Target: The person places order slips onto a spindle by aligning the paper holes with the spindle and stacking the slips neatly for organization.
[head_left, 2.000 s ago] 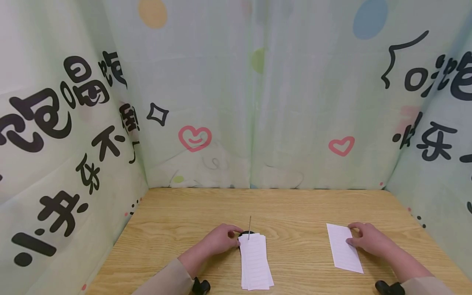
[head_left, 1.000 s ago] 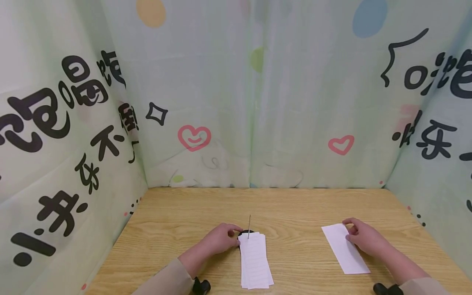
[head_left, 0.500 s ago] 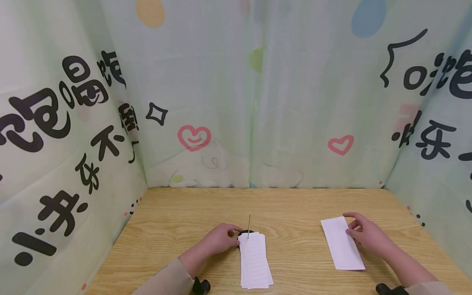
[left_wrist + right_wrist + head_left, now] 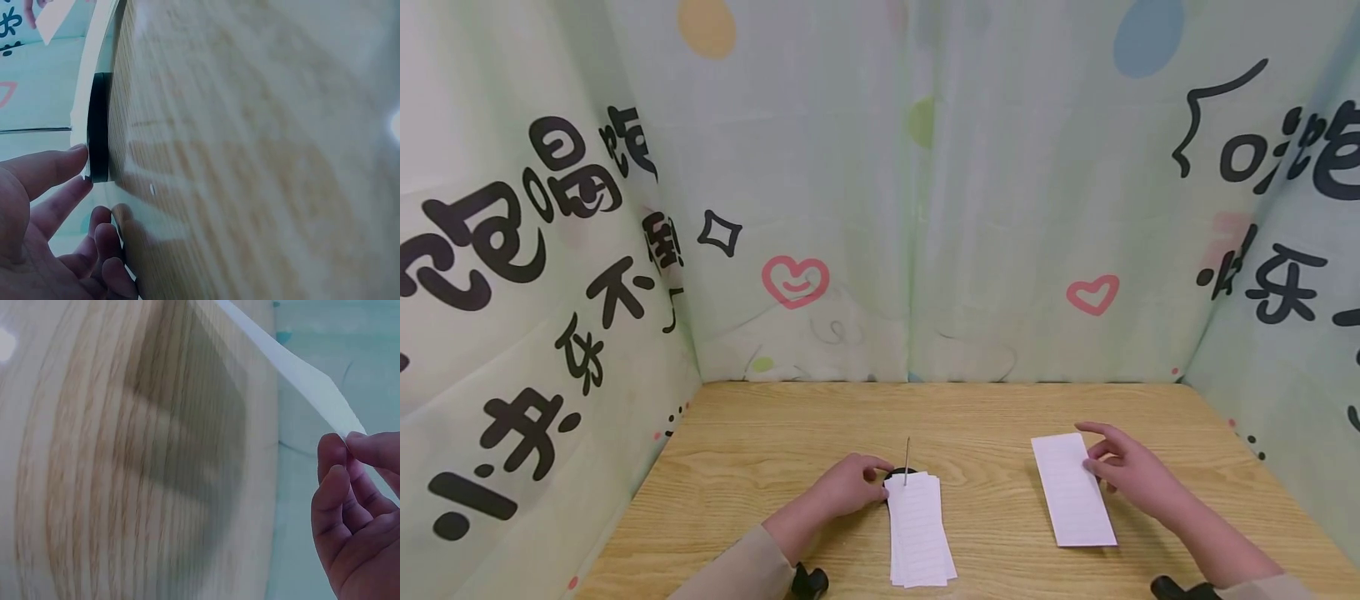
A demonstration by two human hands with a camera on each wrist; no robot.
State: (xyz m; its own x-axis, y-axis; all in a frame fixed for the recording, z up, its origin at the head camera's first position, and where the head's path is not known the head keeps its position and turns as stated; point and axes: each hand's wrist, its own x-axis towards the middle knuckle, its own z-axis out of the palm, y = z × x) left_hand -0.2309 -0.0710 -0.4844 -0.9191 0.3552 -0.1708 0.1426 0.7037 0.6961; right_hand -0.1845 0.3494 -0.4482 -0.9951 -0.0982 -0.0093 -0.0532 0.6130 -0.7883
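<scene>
A bill spike [image 4: 907, 454] stands on the table, its thin metal pin pointing up through a stack of lined paper slips [image 4: 917, 533]. The slips cover most of its round black base [image 4: 99, 128]. My left hand [image 4: 848, 486] holds the left edge of that base between thumb and index finger, the other fingers loosely bent. To the right, my right hand [image 4: 1131, 473] pinches a single lined paper slip [image 4: 1070, 492] by its right edge. In the right wrist view this slip [image 4: 306, 381] is off the table, with a shadow beneath it.
The wooden table [image 4: 985, 425] is bounded by printed curtains [image 4: 805, 167] at the back and both sides. Black wrist devices [image 4: 809, 581] sit at both wrists near the front edge.
My right hand has moved left and slightly away from me with the slip, which has changed its tilt. The left hand, spike and stack have stayed in place.
</scene>
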